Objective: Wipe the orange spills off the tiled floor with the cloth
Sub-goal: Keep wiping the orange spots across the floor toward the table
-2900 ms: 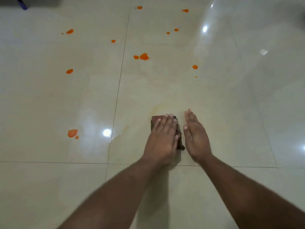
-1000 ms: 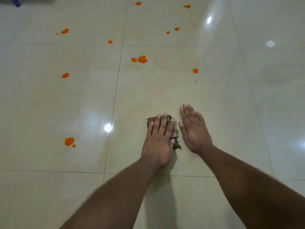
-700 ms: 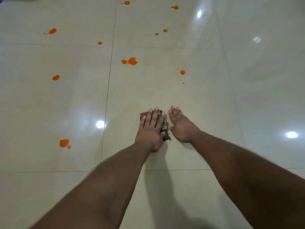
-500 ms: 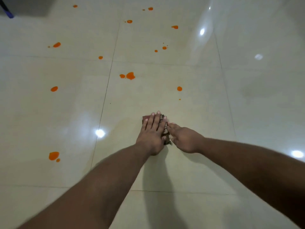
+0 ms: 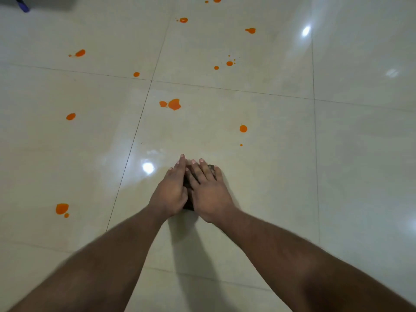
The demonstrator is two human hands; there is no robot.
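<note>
Now pressing the dark cloth (image 5: pixel 188 200) flat under both palms, right hand (image 5: pixel 210 192) newly joining left hand (image 5: pixel 170 191), fingers straight, readying a push toward the double orange spill (image 5: pixel 173 104) ahead.

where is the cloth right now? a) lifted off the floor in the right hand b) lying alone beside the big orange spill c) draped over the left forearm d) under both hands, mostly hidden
d: the dark cloth shows only in the gap between the left hand and the right hand, both lying flat over it on the floor.
</note>
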